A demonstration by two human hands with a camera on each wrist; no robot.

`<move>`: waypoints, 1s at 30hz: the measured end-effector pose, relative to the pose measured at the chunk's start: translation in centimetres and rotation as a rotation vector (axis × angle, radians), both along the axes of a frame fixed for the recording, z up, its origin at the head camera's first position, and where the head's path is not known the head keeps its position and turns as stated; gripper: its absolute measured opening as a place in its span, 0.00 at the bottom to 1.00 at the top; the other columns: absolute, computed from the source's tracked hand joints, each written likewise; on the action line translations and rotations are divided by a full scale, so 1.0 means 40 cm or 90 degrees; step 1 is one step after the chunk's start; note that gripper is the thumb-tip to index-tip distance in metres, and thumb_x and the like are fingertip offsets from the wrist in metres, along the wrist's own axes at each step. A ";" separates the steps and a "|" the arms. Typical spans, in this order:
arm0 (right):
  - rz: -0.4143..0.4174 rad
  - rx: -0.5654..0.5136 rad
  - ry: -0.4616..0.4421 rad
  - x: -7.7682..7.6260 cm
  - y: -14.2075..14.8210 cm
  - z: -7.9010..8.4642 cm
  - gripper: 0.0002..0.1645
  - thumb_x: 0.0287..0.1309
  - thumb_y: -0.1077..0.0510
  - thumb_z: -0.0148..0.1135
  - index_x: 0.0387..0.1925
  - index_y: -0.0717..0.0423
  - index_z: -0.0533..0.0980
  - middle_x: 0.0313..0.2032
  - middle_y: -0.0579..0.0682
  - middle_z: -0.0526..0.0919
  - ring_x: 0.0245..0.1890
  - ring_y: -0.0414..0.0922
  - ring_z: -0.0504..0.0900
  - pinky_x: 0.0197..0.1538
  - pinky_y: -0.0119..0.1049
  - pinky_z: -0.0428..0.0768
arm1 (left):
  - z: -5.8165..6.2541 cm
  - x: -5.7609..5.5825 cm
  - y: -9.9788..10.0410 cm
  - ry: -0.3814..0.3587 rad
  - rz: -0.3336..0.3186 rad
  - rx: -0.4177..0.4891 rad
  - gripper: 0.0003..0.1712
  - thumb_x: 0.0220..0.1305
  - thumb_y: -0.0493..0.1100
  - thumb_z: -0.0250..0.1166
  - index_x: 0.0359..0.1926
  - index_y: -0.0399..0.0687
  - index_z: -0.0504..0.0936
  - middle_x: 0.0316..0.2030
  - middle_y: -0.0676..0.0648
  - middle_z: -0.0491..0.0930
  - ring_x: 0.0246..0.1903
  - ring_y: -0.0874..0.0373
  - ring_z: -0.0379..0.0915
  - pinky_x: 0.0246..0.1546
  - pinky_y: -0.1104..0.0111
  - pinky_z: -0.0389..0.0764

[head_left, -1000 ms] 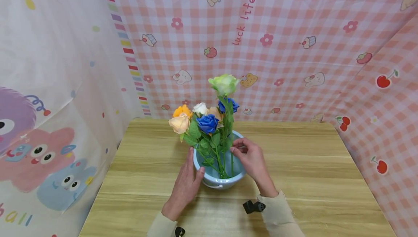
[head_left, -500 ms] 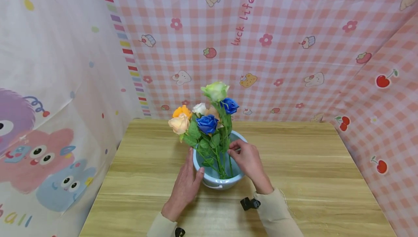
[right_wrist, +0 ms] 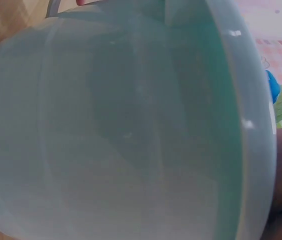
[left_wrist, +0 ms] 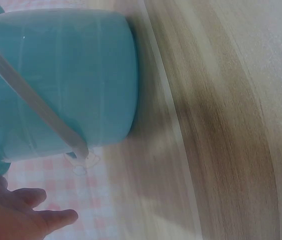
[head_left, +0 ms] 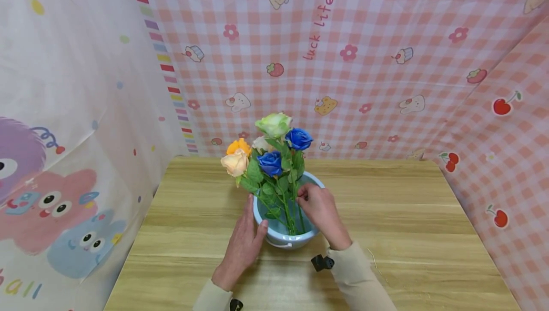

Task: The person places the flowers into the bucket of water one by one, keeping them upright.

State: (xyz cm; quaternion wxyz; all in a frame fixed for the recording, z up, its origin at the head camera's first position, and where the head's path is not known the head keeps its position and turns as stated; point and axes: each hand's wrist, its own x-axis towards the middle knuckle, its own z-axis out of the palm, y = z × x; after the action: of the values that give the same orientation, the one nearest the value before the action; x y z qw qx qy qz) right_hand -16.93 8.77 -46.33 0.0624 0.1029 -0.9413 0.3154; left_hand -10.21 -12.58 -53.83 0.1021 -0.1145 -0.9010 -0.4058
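A light blue bucket (head_left: pixel 292 239) stands on the table holding artificial roses. My left hand (head_left: pixel 242 242) rests against its left side near the rim, fingers mostly straight; the left wrist view shows these fingers (left_wrist: pixel 28 200) beside the bucket. Over the bucket's right rim, my right hand (head_left: pixel 321 212) pinches the stem of a light green rose (head_left: pixel 274 125). Around that bloom are blue roses (head_left: pixel 299 138), an orange rose (head_left: pixel 238 146), a peach rose (head_left: pixel 235 162) and a partly covered white one (head_left: pixel 259 143). In the right wrist view the bucket wall (right_wrist: pixel 121 130) hides most of my hand.
A white bucket handle (left_wrist: pixel 36 102) hangs down the front side. The wooden table (head_left: pixel 407 225) meets a pink checked cloth (head_left: pixel 369 77) at the back and a white printed cloth (head_left: pixel 107 125) on the left. A thin pale strand (head_left: pixel 373 258) lies right of my sleeve.
My right hand has moved left over the bucket; the light green rose has shifted left and lower toward the other blooms. My left hand has stayed at the bucket.
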 end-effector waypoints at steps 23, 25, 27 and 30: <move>-0.010 -0.140 0.006 0.026 0.029 -0.002 0.10 0.63 0.62 0.70 0.44 0.62 0.86 0.38 0.52 0.89 0.40 0.49 0.88 0.46 0.47 0.86 | 0.010 -0.005 0.008 -0.008 0.014 -0.006 0.44 0.79 0.53 0.52 0.82 0.38 0.44 0.80 0.34 0.50 0.76 0.36 0.52 0.73 0.41 0.59; -0.011 -0.190 0.023 0.039 0.034 -0.008 0.11 0.65 0.61 0.68 0.46 0.62 0.85 0.42 0.54 0.89 0.43 0.50 0.88 0.48 0.47 0.87 | 0.015 -0.002 0.005 -0.017 0.025 -0.009 0.44 0.78 0.55 0.52 0.82 0.38 0.46 0.79 0.34 0.51 0.76 0.35 0.52 0.73 0.41 0.59; -0.007 -0.238 0.046 0.051 0.041 -0.015 0.11 0.67 0.62 0.66 0.48 0.63 0.85 0.45 0.56 0.89 0.46 0.52 0.88 0.49 0.47 0.87 | 0.019 0.003 0.000 -0.023 0.034 -0.008 0.44 0.78 0.55 0.52 0.82 0.38 0.48 0.79 0.34 0.52 0.76 0.35 0.53 0.73 0.41 0.58; -0.001 -0.302 0.080 0.067 0.056 -0.023 0.12 0.69 0.62 0.66 0.50 0.64 0.84 0.48 0.57 0.88 0.49 0.52 0.87 0.52 0.45 0.86 | 0.026 0.011 -0.010 -0.012 0.042 -0.012 0.41 0.79 0.56 0.51 0.82 0.39 0.52 0.78 0.35 0.55 0.76 0.36 0.54 0.74 0.41 0.56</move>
State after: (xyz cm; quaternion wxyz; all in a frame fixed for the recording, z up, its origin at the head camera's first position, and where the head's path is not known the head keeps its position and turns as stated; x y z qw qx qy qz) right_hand -14.23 11.00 -47.26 0.1438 0.1039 -0.8352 0.5206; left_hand -9.78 -12.97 -52.78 0.1059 -0.0817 -0.9090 -0.3948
